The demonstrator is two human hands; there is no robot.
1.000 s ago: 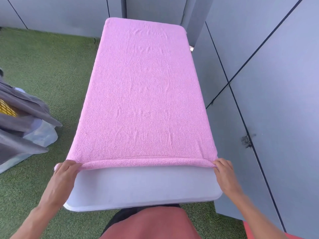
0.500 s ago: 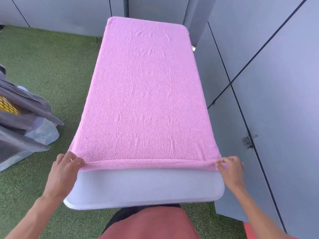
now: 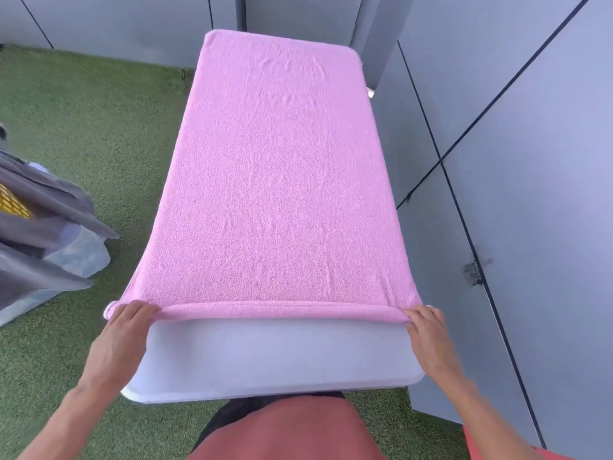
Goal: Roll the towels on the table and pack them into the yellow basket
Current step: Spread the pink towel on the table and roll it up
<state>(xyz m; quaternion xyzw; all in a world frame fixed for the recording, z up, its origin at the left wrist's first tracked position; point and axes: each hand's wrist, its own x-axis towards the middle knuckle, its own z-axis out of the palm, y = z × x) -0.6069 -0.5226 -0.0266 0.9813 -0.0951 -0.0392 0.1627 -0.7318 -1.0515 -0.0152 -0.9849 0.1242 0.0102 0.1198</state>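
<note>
- Pink terry-cloth towel [image 3: 278,180]: spread flat along the white rectangular table [image 3: 275,353]; we judge it soft, light.
- Left hand [image 3: 124,330], right hand [image 3: 428,330]: we pinch the rolled near hem's two corners.

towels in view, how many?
1 for sure: the pink terry towel spread along the white table, near edge starting to roll. Grey cloth draped at left may be more towels; cannot tell.

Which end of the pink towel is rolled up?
The near end of the pink towel, by the left hand and right hand, is curled into a thin roll. The far end lies flat.
</note>
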